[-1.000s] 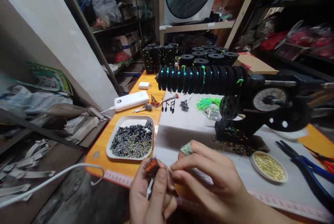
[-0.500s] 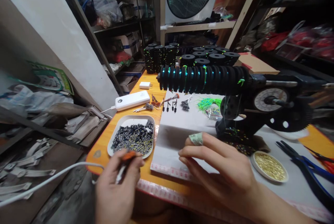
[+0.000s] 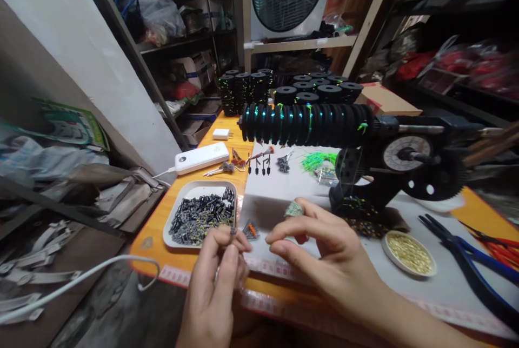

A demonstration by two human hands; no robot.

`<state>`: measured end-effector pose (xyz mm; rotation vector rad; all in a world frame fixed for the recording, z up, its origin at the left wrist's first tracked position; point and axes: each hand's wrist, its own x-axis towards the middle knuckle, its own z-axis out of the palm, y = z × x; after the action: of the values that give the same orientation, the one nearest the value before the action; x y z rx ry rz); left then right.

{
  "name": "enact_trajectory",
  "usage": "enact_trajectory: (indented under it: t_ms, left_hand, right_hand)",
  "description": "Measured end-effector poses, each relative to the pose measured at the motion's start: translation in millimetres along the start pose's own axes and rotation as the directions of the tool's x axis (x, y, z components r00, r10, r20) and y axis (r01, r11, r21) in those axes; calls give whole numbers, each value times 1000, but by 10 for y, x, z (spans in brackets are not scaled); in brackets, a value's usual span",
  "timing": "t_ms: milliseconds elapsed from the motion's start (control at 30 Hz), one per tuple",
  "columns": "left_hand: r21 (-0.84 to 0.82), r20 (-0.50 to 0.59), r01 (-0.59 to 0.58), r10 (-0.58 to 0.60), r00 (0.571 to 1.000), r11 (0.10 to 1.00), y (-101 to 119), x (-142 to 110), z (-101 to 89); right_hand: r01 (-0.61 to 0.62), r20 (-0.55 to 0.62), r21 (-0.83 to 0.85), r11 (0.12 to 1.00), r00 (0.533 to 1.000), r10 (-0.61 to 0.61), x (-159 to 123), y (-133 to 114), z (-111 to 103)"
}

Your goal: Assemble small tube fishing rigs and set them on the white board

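Note:
My left hand is closed in front of the tray, thumb against the curled fingers. A small dark grey piece shows at its fingertips; the rest of what it holds is hidden. Just beyond the fingers is a small grey and orange tuft; I cannot tell whether it lies on the board or is held. To the right, my right hand has thumb and forefinger pinched together, with green tape around one finger. Anything in that pinch is too small to see. A white tray holds many small black, grey and yellowish pieces.
A black winding device with a ribbed foam roll overhangs the grey board. Blue-handled pliers and a dish of gold pieces lie right. A power bank and green strands sit farther back.
My left hand has moved right, away from the tray and closer to my right hand. The orange piece that was in its fingers now shows beyond them. My right hand has shifted slightly left.

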<state>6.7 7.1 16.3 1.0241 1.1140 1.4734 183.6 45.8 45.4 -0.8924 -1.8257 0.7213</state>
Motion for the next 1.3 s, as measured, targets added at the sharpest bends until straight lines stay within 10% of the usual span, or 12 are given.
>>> enact_trajectory:
  t_ms: [133,367,633,1000,1300]
  left_hand:
    - [-316,112,195,-168,979,929,-52,-103,163]
    - [-238,138,235,-207,969,942,-45,-137,288]
    - [-291,-55,240,-267,962,926,-83,-187,341]
    - [-250,-108,-103,78,991,963,-101,-195,156]
    - [-244,-143,-146,114,983,959,-122,-202,185]
  right_hand:
    - [-71,-22,117,991,997,74,12,-31,56]
    - [-30,-49,81,996,998,34,13,-52,94]
    - [82,-35,8,997,996,-81,-31,-48,84]
    - [251,64,-136,959,968,-244,37,-96,13]
    - [255,52,-135,958,967,-250,25,-100,19]
